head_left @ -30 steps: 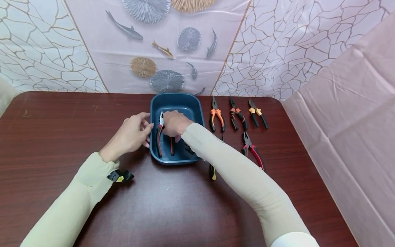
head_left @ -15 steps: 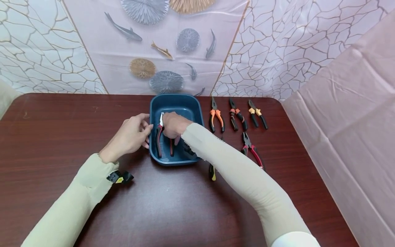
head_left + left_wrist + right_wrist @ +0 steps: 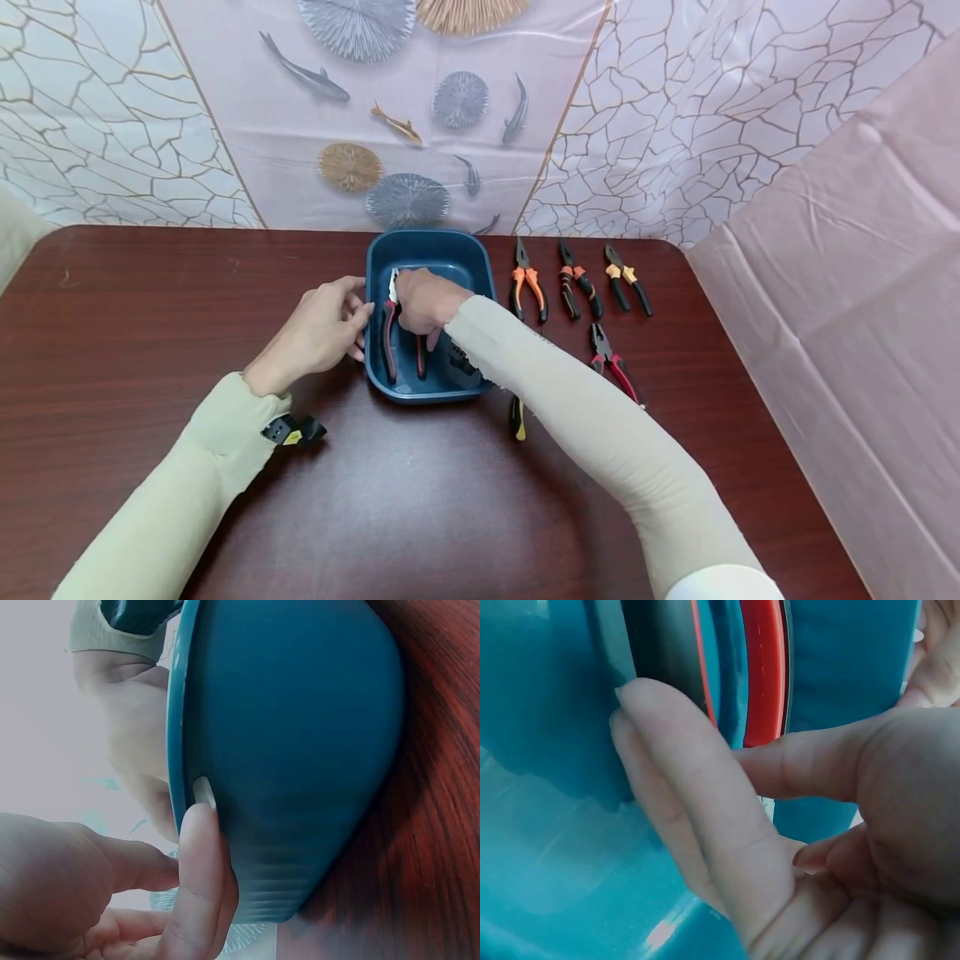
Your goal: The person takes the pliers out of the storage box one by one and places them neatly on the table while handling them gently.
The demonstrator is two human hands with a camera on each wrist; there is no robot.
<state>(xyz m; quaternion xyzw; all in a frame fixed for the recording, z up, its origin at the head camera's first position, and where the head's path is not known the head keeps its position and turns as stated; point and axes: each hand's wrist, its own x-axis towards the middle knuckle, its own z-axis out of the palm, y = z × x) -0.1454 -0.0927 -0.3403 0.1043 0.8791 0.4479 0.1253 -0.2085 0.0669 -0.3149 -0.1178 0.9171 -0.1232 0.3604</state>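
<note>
Inside a deep blue plastic tray (image 3: 468, 250) lies a pair of combination pliers (image 3: 388, 343) with red and black handles, spread apart. My right hand (image 3: 427, 300) reaches into the tray and pinches one of these handles between thumb and fingers. In the right wrist view, the red-lined handle (image 3: 765, 675) on the thumb side stays outside the grip. The left hand (image 3: 324, 325) holds the tray's left wall near the rim. Its fingers lie along the outer side in the left wrist view, with the thumb right at the rim (image 3: 177, 712).
Right of the tray, orange-and-black pliers (image 3: 527, 283), black-and-orange pliers (image 3: 579, 283) and yellow-and-black pliers (image 3: 627, 279) lie in a row. Red-handled pliers (image 3: 615, 367) and a yellow-and-black handle (image 3: 517, 418) show partly behind the right sleeve. A patterned cloth (image 3: 292, 167) hangs behind the table.
Almost nothing differs; both hands keep their places at the tray, and the whole view shifts very slightly.
</note>
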